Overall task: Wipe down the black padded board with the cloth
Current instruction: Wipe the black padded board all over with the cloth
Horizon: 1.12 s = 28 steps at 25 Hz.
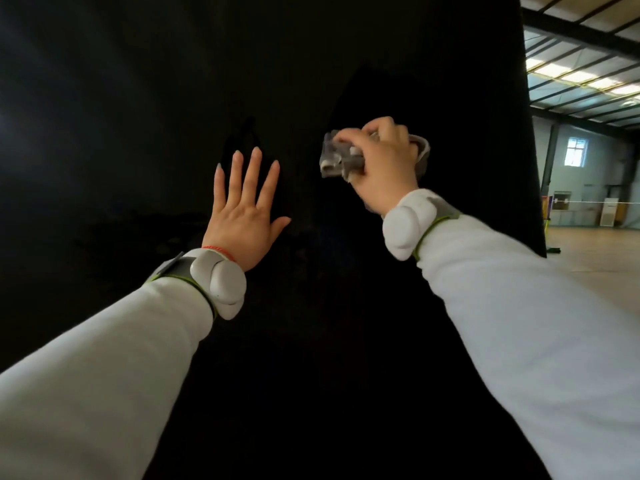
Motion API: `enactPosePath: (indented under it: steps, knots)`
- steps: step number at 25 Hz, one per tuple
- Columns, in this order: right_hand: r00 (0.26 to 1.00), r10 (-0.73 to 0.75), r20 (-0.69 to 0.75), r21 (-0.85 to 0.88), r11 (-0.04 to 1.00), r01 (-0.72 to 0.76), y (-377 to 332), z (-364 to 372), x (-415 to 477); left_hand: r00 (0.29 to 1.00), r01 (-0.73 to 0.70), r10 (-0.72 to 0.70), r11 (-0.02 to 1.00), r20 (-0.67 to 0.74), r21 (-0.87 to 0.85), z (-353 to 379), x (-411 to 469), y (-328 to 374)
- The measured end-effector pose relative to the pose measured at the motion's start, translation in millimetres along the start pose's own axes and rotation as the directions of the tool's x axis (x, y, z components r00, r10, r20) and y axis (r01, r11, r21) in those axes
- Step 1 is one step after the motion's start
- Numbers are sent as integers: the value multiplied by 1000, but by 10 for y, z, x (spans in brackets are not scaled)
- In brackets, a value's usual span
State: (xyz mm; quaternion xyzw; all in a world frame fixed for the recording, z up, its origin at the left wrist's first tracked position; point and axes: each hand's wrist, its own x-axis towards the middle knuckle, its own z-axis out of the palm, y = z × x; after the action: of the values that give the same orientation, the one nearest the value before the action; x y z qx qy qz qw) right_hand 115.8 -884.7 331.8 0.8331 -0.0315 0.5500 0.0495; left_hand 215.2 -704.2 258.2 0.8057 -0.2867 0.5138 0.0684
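The black padded board (138, 98) stands upright and fills most of the view. My left hand (244, 216) lies flat on it with fingers straight and spread, left of centre. My right hand (381, 161) grips a bunched grey cloth (337, 157) and holds it against the board, a little higher than and to the right of the left hand. Part of the cloth sticks out on both sides of the fist. Both wrists carry white bands over white sleeves.
The board's right edge (530, 150) runs down the right side of the view. Beyond it lies a large hall with a pale floor (602, 251), a window (576, 152) and low units along the far wall.
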Motion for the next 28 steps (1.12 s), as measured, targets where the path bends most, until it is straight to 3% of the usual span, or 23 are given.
enactPosePath:
  steps: [3, 6, 11, 13, 15, 17, 21, 24, 28]
  knots:
    - [986, -164, 37, 12, 986, 164, -65, 173, -378, 999, -8, 8, 1000, -31, -23, -42, 5, 27]
    - [969, -225, 100, 64, 974, 219, -42, 278, -695, 1000, 0, -1, 999, -23, -54, -65, -41, 50]
    - [856, -323, 404, 90, 945, 314, -15, 160, -965, 999, 12, -11, 999, 38, -31, -19, -278, 58]
    - [911, -251, 327, 29, 966, 256, 0, 49, -700, 997, 19, -18, 1000, 68, -15, 9, -280, 42]
    - [996, -43, 76, 10, 999, 42, 6, -54, -341, 998, 13, -12, 1000, 68, -13, 43, -267, 34]
    - [996, 82, -23, 49, 996, -81, -7, -13, -203, 998, 4, -3, 1000, 57, -16, 66, -278, 29]
    - [986, -146, 75, 83, 987, 140, -98, 314, -680, 1000, -9, 9, 999, 17, -32, 65, -276, 39]
    - [954, -216, 207, 167, 969, 183, -100, 421, -1207, 1000, -8, 7, 998, -8, -62, 65, -375, 84]
    - [825, -342, 449, 169, 940, 297, -82, 280, -1288, 998, -12, 14, 1000, 58, -26, 149, -537, 84]
